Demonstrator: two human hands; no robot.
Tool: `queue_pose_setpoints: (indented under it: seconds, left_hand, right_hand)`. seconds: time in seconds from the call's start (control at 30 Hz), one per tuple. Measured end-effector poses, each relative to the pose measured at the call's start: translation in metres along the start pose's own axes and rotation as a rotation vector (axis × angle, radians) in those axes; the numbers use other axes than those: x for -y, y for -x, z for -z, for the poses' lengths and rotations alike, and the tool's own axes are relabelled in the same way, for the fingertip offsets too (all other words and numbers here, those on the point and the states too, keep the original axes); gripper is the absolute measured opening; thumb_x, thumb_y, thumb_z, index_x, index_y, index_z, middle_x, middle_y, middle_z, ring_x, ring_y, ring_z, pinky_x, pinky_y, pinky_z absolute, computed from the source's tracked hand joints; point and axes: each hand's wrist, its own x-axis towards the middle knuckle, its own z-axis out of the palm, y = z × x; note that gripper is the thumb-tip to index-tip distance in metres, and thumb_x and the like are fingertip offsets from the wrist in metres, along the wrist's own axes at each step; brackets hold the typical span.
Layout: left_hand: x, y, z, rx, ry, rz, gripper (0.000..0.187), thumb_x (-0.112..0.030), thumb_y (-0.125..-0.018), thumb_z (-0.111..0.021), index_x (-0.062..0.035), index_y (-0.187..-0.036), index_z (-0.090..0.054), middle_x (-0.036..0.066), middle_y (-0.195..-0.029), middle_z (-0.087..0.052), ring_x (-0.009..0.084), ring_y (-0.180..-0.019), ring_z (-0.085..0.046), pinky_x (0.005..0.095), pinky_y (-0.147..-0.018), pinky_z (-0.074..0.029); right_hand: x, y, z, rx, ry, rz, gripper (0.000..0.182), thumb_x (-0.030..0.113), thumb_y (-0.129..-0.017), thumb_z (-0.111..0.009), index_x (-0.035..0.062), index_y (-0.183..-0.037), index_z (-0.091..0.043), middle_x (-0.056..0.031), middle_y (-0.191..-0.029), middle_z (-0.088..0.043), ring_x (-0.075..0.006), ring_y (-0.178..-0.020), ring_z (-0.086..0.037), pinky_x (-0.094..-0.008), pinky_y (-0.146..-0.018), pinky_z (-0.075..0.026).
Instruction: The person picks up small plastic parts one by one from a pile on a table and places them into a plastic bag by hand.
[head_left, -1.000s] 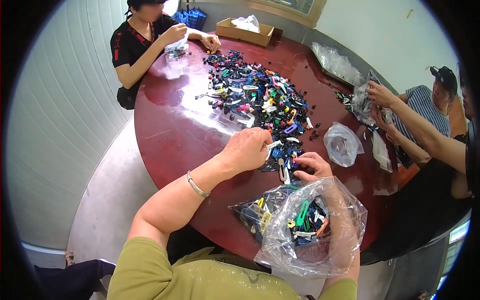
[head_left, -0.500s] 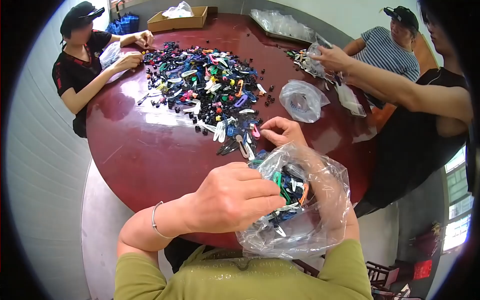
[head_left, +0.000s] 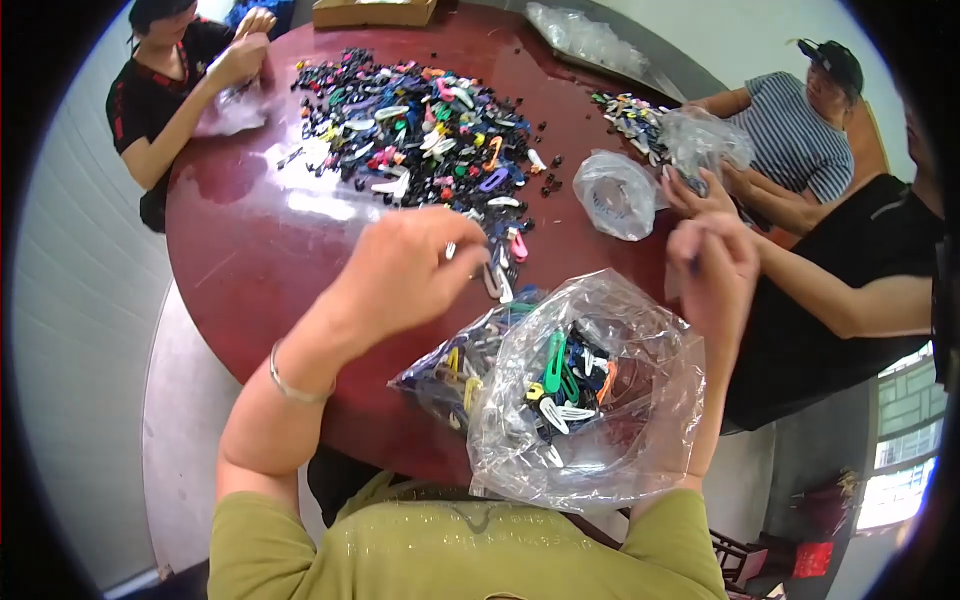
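At the near edge of the pile of hair clips (head_left: pixel 420 135) is my left hand (head_left: pixel 415 265), fingers curled in a pinch. White clips show through the gap by its thumb; what its fingertips hold is hidden. My right hand (head_left: pixel 718 255) is raised at the right, blurred, its fingers drawn together around something small and dark. Below, between my forearms, lies a clear plastic bag (head_left: pixel 640 440) with its mouth wide. Inside it are a green hair clip (head_left: pixel 554 362), white clips (head_left: pixel 562 413) and dark ones. A second clear bag with clips (head_left: pixel 445 375) lies partly beneath it.
An empty-looking clear bag (head_left: pixel 615 195) lies right of the pile on the red round table (head_left: pixel 240 300). Co-workers sit at left and right, one close by my right hand. A cardboard box (head_left: pixel 375 12) and a tray of plastic bags (head_left: pixel 585 45) stand at the back.
My left hand has left the open bag and moved up to the pile's edge. My right hand has moved right, away from the pile. White clips now show atop the bag's contents.
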Motion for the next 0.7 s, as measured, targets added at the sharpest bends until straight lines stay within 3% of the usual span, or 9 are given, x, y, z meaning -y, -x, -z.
queue_pose_setpoints:
  seconds: [0.07,0.17,0.27,0.33,0.37,0.4,0.47,0.53,0.7]
  left_hand:
    - [0.020,-0.001,0.001,0.102,-0.261,0.148,0.015,-0.017,-0.081,-0.061,-0.0037,-0.084,-0.068,0.016,-0.081,-0.066,0.0354,-0.076,-0.063,0.0437,-0.069,-0.050]
    - [0.041,-0.001,-0.003,0.183,-0.290,0.303,0.016,-0.019,-0.079,-0.062,-0.0056,-0.085,-0.069,0.017,-0.080,-0.066,0.0358,-0.080,-0.064,0.0455,-0.072,-0.050]
    - [0.042,-0.002,-0.009,0.253,-0.301,0.342,0.016,-0.018,-0.077,-0.064,-0.0050,-0.085,-0.069,0.016,-0.078,-0.067,0.0344,-0.079,-0.064,0.0429,-0.071,-0.050]
    - [0.038,0.002,-0.013,0.256,-0.314,0.290,0.015,-0.015,-0.078,-0.065,-0.0024,-0.085,-0.068,0.015,-0.076,-0.067,0.0314,-0.074,-0.066,0.0385,-0.066,-0.051]
    - [0.037,0.003,-0.015,0.264,-0.304,0.285,0.015,-0.015,-0.077,-0.065,-0.0026,-0.086,-0.067,0.015,-0.079,-0.067,0.0321,-0.076,-0.065,0.0402,-0.069,-0.050]
    - [0.036,0.004,-0.017,0.244,-0.348,0.284,0.016,-0.016,-0.077,-0.065,-0.0025,-0.086,-0.066,0.015,-0.080,-0.066,0.0325,-0.078,-0.065,0.0409,-0.070,-0.050]
    - [0.037,0.005,-0.019,0.197,-0.433,0.283,0.017,-0.017,-0.077,-0.066,-0.0024,-0.087,-0.065,0.015,-0.083,-0.065,0.0331,-0.081,-0.064,0.0423,-0.071,-0.050]
    - [0.041,0.004,-0.017,0.181,-0.486,0.334,0.019,-0.019,-0.077,-0.066,-0.0028,-0.087,-0.064,0.015,-0.084,-0.065,0.0336,-0.082,-0.063,0.0433,-0.072,-0.049]
    - [0.054,0.004,-0.016,0.179,-0.559,0.380,0.023,-0.023,-0.076,-0.068,-0.0040,-0.088,-0.063,0.015,-0.086,-0.065,0.0339,-0.084,-0.063,0.0439,-0.073,-0.050]
  right_hand:
    - [0.027,0.009,-0.004,0.212,-0.013,0.252,0.009,0.015,-0.091,-0.059,0.0073,-0.087,-0.057,-0.0017,-0.067,-0.053,-0.0142,-0.060,-0.043,-0.0296,-0.059,-0.033]
    - [0.040,0.018,-0.007,0.375,-0.067,0.400,0.023,0.024,-0.083,-0.070,0.0047,-0.078,-0.059,-0.0067,-0.066,-0.062,-0.0156,-0.060,-0.046,-0.0301,-0.057,-0.035]
    - [0.029,0.016,-0.017,0.348,0.039,0.320,0.016,0.017,-0.086,-0.066,0.0046,-0.077,-0.060,-0.0080,-0.068,-0.062,-0.0159,-0.060,-0.046,-0.0290,-0.057,-0.035]
    - [0.003,0.006,-0.003,0.256,-0.123,0.069,0.009,0.003,-0.089,-0.056,0.0003,-0.086,-0.064,-0.0101,-0.076,-0.062,-0.0136,-0.069,-0.053,-0.0233,-0.059,-0.038]
    - [-0.014,0.004,-0.002,0.028,-0.068,-0.104,0.008,0.005,-0.089,-0.059,0.0007,-0.088,-0.065,-0.0076,-0.079,-0.063,-0.0103,-0.070,-0.054,-0.0218,-0.062,-0.041]
    - [-0.026,0.002,-0.007,-0.004,0.022,-0.229,0.008,0.007,-0.088,-0.061,0.0018,-0.091,-0.066,-0.0038,-0.082,-0.064,-0.0075,-0.073,-0.055,-0.0199,-0.067,-0.043]
    - [-0.045,0.002,-0.021,0.139,0.343,-0.358,0.010,0.005,-0.084,-0.066,0.0006,-0.092,-0.068,-0.0004,-0.081,-0.066,-0.0045,-0.072,-0.056,-0.0187,-0.064,-0.043]
    - [-0.071,0.007,-0.031,0.278,0.325,-0.517,0.014,0.004,-0.080,-0.070,-0.0011,-0.093,-0.068,-0.0021,-0.080,-0.066,-0.0054,-0.071,-0.058,-0.0206,-0.062,-0.046]
    - [-0.088,0.011,-0.057,0.457,0.386,-0.481,0.027,0.008,-0.074,-0.077,-0.0024,-0.097,-0.066,-0.0031,-0.076,-0.065,-0.0066,-0.066,-0.058,-0.0227,-0.059,-0.047]
